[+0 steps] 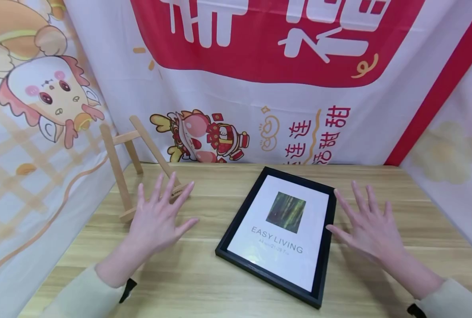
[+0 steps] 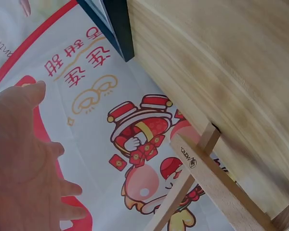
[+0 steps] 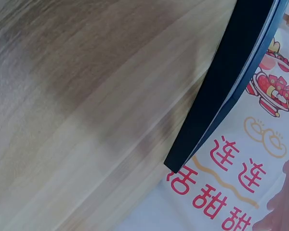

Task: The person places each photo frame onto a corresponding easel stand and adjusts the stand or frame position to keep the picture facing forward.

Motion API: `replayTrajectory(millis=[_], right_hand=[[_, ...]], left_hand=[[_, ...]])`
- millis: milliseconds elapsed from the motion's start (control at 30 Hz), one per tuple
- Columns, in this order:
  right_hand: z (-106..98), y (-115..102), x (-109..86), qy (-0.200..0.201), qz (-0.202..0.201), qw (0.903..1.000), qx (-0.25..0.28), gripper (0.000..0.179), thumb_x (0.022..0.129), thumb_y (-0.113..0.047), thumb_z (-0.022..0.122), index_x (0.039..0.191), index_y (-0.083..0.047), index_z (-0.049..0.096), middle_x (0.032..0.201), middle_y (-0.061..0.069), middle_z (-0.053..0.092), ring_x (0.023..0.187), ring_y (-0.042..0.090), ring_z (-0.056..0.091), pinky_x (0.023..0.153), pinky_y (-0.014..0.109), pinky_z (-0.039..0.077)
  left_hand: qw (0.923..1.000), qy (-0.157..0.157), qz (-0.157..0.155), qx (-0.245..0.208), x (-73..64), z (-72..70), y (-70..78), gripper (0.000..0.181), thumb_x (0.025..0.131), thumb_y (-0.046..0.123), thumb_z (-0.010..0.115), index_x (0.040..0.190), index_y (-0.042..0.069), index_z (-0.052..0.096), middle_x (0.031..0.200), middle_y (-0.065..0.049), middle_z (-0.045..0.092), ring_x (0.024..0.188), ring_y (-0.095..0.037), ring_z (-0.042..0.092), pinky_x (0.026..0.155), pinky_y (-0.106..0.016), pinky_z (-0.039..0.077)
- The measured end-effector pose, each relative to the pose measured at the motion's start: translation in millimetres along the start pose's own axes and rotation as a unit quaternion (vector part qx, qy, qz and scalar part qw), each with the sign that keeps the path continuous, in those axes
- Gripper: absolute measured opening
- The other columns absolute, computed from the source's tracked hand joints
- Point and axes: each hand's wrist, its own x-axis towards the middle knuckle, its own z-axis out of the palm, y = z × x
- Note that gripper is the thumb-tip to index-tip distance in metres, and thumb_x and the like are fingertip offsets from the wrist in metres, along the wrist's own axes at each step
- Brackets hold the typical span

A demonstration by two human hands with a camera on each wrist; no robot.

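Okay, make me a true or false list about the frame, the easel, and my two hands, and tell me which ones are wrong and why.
1. The easel stands left of the frame in the head view. True.
2. The frame rests on the easel. False: it lies on the table.
3. The left hand has its fingers spread. True.
4. The right hand grips the frame. False: its fingers are spread, gripping nothing.
5. The frame is black-edged. True.
6. The easel is black too. False: it is light wood.
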Motion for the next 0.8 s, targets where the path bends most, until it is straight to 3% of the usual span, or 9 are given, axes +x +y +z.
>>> replayTrajectory(millis=[333, 533, 700, 800], right_hand=[[-3, 2, 4.7, -0.035, 0.046, 0.997, 0.052, 0.09, 0.092, -0.064, 0.047, 0.158, -0.02, 0.004, 0.159, 0.022, 0.0, 0.14, 0.052, 0.006, 0.094, 0.082, 0.015], [-2, -1, 1.5, -0.05, 0.07, 0.9922, 0.091, 0.091, 0.094, -0.061, 0.045, 0.157, -0.011, 0.001, 0.158, 0.025, 0.0, 0.138, 0.054, 0.009, 0.091, 0.081, 0.023], [2, -4, -4.5, -0.057, 0.09, 0.9846, 0.139, 0.092, 0.095, -0.058, 0.046, 0.156, -0.012, -0.005, 0.158, 0.025, -0.001, 0.135, 0.057, 0.014, 0.093, 0.08, 0.021], [6, -6, -9.3, -0.069, 0.105, 0.9771, 0.172, 0.093, 0.095, -0.057, 0.048, 0.156, -0.012, -0.007, 0.158, 0.027, 0.001, 0.134, 0.058, 0.017, 0.096, 0.079, 0.018]], left_hand=[[0.9984, -0.008, 0.048, -0.028, 31.6, 3.7, 1.9, 0.088, 0.088, 0.075, 0.04, 0.157, 0.032, 0.008, 0.161, -0.012, -0.004, 0.145, -0.039, 0.001, 0.108, -0.068, -0.004], [0.9939, -0.032, 0.076, -0.074, 56.1, 15.5, 10.8, 0.089, 0.088, 0.075, 0.04, 0.157, 0.031, 0.006, 0.161, -0.009, -0.005, 0.145, -0.035, -0.001, 0.109, -0.067, -0.002], [0.9839, -0.072, 0.088, -0.138, 76.5, 30.3, 22.7, 0.093, 0.086, 0.075, 0.044, 0.157, 0.032, 0.003, 0.161, -0.008, -0.001, 0.146, -0.033, 0.002, 0.109, -0.067, 0.004], [0.9723, -0.098, 0.094, -0.19, 88.6, 41.0, 29.9, 0.095, 0.086, 0.073, 0.049, 0.157, 0.031, 0.003, 0.161, -0.007, 0.004, 0.146, -0.032, 0.007, 0.111, -0.064, 0.008]])
